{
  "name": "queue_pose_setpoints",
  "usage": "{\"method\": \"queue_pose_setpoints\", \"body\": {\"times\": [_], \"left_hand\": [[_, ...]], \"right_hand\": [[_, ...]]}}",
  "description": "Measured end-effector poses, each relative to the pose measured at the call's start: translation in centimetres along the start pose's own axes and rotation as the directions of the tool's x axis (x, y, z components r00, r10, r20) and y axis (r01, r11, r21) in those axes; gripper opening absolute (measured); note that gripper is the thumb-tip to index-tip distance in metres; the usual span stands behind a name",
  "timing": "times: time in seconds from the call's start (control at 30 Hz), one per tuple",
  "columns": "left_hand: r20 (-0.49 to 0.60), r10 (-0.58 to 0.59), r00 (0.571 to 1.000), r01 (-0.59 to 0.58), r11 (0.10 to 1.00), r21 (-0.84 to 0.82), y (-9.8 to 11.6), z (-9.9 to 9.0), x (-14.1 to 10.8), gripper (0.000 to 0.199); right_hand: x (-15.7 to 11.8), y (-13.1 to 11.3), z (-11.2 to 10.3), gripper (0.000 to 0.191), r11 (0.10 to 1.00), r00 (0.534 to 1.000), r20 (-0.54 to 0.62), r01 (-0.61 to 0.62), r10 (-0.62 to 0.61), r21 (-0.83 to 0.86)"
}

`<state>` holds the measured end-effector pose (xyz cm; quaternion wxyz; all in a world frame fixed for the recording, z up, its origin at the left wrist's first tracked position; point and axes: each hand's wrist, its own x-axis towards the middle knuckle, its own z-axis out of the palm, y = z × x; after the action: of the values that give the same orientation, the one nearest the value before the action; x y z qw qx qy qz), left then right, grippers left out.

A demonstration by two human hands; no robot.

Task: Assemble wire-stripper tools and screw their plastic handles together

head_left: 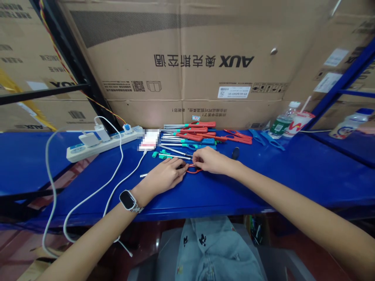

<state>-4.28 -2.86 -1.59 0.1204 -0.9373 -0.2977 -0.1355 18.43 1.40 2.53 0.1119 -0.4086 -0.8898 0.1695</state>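
Observation:
On the blue tabletop, a red looped plastic piece (193, 170) lies between my two hands. My left hand (168, 173), palm down with the fingers together, touches the left end of it. Fingers curled and pinched, my right hand (209, 160) is at its upper right; what it pinches is too small to tell. Metal rods (175, 152) reach toward my fingertips. Behind the hands is a pile of long lighters with red handles (199, 125) and blue handles (205, 142). Small green pieces (164, 153) lie just above my left hand.
A white power strip (117, 136) with plugs and loose white cables (117, 171) is at the left. Blue clips (272, 139), a green-labelled bottle (283, 123), a red-and-white cup (299, 124) and another bottle (350, 125) stand or lie at the right. Large cardboard boxes (199, 39) form the back.

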Motion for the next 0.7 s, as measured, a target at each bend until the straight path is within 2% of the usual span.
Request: {"method": "queue_pose_setpoints", "body": {"times": [0.1, 0.23, 0.37, 0.53, 0.7], "left_hand": [[0.009, -0.014, 1.000, 0.014, 1.000, -0.015, 0.0, -0.1, 0.0, 0.035], [-0.011, -0.016, 1.000, 0.015, 0.998, -0.060, 0.1, -0.1, 0.0, 0.035], [-0.007, -0.014, 1.000, 0.014, 0.999, -0.043, 0.0, -0.1, 0.0, 0.035], [-0.009, -0.010, 1.000, 0.010, 0.999, -0.031, 0.1, -0.1, 0.0, 0.036], [-0.018, -0.025, 1.000, 0.023, 0.997, -0.072, 0.1, -0.1, 0.0, 0.035]], "right_hand": [[-0.2, 0.4, -0.5, 0.009, 0.997, 0.997, 0.026, 0.076, -0.076, 0.006], [0.2, 0.7, -1.1, 0.009, 0.976, 0.981, 0.095, 0.179, -0.168, -0.124], [0.9, 0.9, -0.9, 0.012, 0.951, 0.969, 0.129, 0.232, -0.209, -0.203], [0.7, 1.1, -0.6, 0.014, 0.976, 0.983, 0.088, 0.172, -0.161, -0.132], [0.2, 0.5, -0.5, 0.014, 1.000, 0.999, 0.038, 0.010, -0.010, 0.004]]}}
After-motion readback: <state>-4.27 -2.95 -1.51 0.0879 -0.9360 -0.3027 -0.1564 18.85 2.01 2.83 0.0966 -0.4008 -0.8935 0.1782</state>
